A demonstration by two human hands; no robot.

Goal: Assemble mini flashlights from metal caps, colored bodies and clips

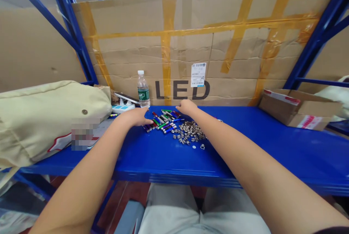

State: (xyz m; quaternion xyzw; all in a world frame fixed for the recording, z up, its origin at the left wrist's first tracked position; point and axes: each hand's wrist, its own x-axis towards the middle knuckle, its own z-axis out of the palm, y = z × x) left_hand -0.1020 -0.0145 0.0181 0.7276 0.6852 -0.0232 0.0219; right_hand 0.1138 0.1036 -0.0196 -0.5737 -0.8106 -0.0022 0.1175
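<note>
A cluster of short coloured metal tubes (163, 120), blue, green, red, black and silver, lies on the blue table. My left hand (135, 117) is at the cluster's left side, thumb and fingers apart, with nothing visible between them. Just past the cluster's far right corner is my right hand (187, 107), its fingers curled together; whatever they may hold is hidden. A heap of small shiny metal pieces (188, 131) spreads below that hand, partly covered by my right forearm. A small white disc (194, 147) and a ring-like metal piece (202, 146) lie in front of the heap.
A water bottle (143, 92) stands at the back, beside a white power strip (123, 108). A cream bag (54, 114) fills the table's left end. An open cardboard box (297, 108) sits at the right. Behind the blue table (163, 157) rises a taped cardboard sheet (131, 55).
</note>
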